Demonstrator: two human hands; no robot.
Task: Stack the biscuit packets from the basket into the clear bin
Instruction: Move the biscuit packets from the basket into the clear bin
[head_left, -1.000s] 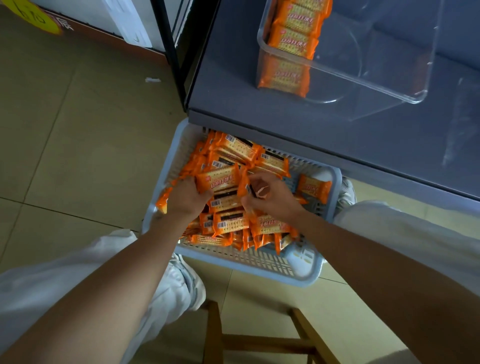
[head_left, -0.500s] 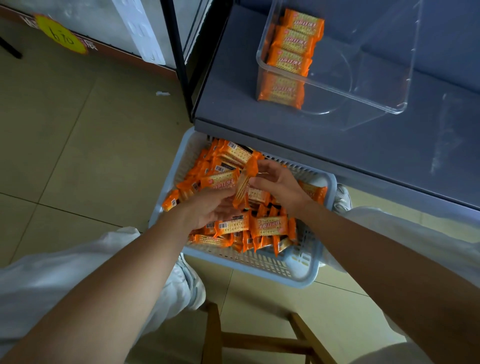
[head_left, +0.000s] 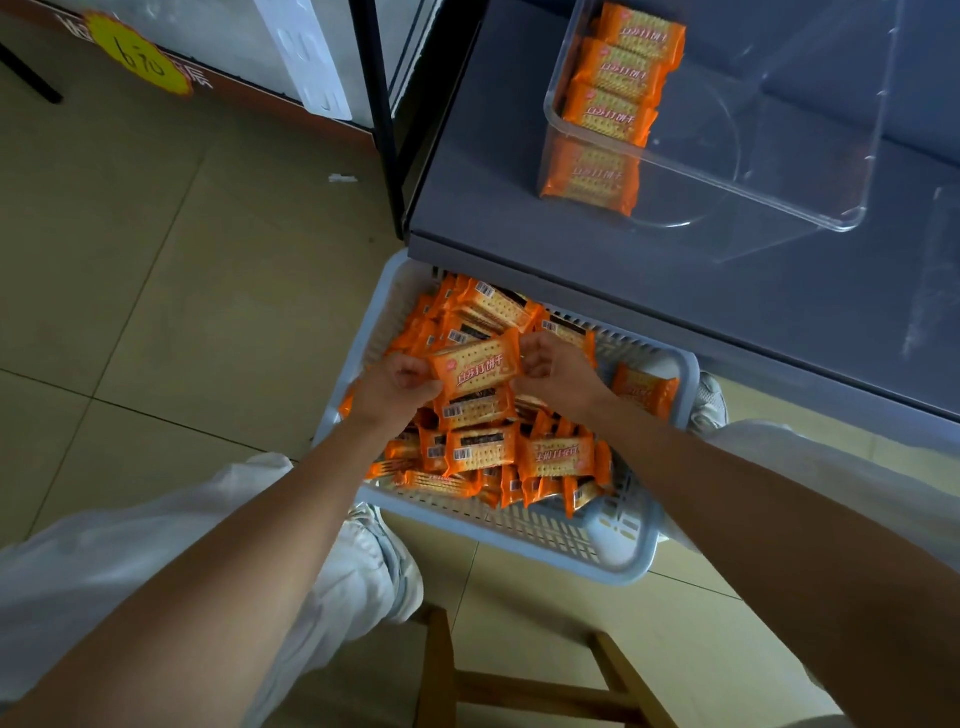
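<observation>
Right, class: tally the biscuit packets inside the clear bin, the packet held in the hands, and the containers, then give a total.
Biscuit packets in the clear bin: 4
Held packet, pinched by left hand and right hand: 1
Containers (clear bin, basket): 2
Total: 7

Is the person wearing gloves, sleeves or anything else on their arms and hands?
No. The left hand and right hand are bare, with no gloves, rings or watch visible. The forearms show no sleeves. Loose white trousers show below.
</observation>
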